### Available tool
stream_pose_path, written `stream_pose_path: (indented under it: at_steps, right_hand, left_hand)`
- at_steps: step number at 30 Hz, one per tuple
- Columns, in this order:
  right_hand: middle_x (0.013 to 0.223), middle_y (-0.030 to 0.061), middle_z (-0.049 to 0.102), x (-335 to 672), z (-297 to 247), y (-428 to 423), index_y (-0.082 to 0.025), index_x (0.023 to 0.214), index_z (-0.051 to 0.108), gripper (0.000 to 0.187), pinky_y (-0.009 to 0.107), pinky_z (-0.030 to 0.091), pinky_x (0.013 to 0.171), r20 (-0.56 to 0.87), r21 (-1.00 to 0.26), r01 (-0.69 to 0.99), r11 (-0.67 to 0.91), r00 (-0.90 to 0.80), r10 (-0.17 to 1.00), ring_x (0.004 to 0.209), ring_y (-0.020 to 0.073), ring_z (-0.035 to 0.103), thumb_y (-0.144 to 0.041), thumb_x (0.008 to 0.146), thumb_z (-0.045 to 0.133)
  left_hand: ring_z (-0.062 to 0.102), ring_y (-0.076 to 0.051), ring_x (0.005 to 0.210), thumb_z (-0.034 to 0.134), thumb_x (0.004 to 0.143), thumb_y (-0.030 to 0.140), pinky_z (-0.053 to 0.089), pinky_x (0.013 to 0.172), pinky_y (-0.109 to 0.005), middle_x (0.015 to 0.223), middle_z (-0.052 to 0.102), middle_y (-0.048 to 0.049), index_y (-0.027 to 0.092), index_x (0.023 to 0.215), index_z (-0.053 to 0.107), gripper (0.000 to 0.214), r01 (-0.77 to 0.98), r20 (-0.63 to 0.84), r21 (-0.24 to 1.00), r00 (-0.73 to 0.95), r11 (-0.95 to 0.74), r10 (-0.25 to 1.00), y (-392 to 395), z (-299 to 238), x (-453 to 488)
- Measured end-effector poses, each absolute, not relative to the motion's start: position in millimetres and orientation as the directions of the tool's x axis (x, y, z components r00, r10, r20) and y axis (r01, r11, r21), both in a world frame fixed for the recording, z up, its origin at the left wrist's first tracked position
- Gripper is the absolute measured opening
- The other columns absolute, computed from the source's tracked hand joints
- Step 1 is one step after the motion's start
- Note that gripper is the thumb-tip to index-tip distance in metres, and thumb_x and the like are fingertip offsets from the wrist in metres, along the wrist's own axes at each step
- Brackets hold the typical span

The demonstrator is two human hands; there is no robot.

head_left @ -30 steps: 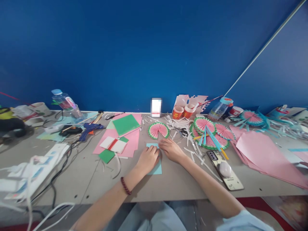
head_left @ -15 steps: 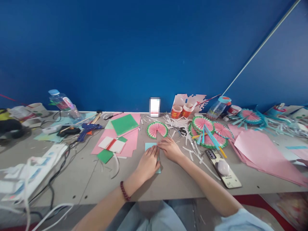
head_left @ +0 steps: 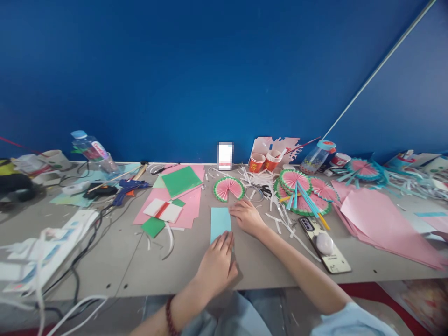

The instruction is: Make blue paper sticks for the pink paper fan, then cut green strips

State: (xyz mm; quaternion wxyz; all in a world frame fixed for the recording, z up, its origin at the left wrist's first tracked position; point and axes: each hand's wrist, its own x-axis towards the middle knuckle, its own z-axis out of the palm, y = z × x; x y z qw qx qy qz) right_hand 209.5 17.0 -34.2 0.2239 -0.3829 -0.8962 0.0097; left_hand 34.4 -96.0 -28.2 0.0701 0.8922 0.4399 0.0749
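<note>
Head view: at lower centre of frame, light-blue paper beneath a flat, ungrasping left hand; against its upper right corner, right hand, pinching or merely touching, cannot tell. Probably light, thin, easily creased; best held by edges.
</note>
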Motion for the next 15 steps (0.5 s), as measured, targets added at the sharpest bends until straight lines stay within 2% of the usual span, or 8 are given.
stream_pose_path:
  at_steps: [7,11,13,15]
  right_hand:
    - [0.101,0.0029,0.07,209.1,-35.0,16.4,-0.022,0.101,0.067,0.031,0.041,0.034,0.099,0.386,-0.193,0.681,0.706,-0.609,0.693,0.1,0.0203,0.053,-0.006,0.079,0.051]
    - [0.105,0.0048,0.068,210.2,-36.9,15.5,-0.021,0.104,0.066,0.035,0.041,0.036,0.096,0.381,-0.227,0.665,0.711,-0.611,0.693,0.102,0.0213,0.052,-0.005,0.077,0.05]
    - [0.107,0.0051,0.067,210.3,-38.9,15.6,-0.02,0.105,0.066,0.036,0.041,0.037,0.095,0.391,-0.255,0.654,0.712,-0.603,0.695,0.103,0.0219,0.052,-0.005,0.077,0.05]
    - [0.106,0.0047,0.068,210.1,-41.1,17.0,-0.021,0.102,0.067,0.036,0.042,0.037,0.094,0.41,-0.305,0.65,0.696,-0.57,0.712,0.102,0.0224,0.052,-0.004,0.076,0.049]
  left_hand:
    - [0.038,-0.029,0.128,0.046,0.081,0.029,0.034,0.103,-0.041,0.137,0.045,-0.0156,0.005,0.128,0.049,0.053,0.716,0.055,0.24,0.664,-0.655,0.746,-120.9,-15.2,28.0]
    - [0.056,-0.022,0.107,0.048,0.08,0.022,0.044,0.091,-0.034,0.111,0.066,-0.0062,0.019,0.104,0.063,0.029,0.594,0.038,0.341,0.766,-0.728,0.642,-105.9,4.3,21.0]
    - [0.058,-0.02,0.102,0.045,0.082,0.019,0.045,0.09,-0.033,0.106,0.066,-0.005,0.021,0.102,0.062,0.027,0.588,0.062,0.334,0.766,-0.737,0.639,-83.4,9.8,19.1]
    - [0.056,-0.021,0.106,0.043,0.084,0.018,0.044,0.092,-0.035,0.111,0.063,-0.0071,0.019,0.108,0.059,0.029,0.624,0.103,0.281,0.736,-0.729,0.67,-56.9,9.1,19.1]
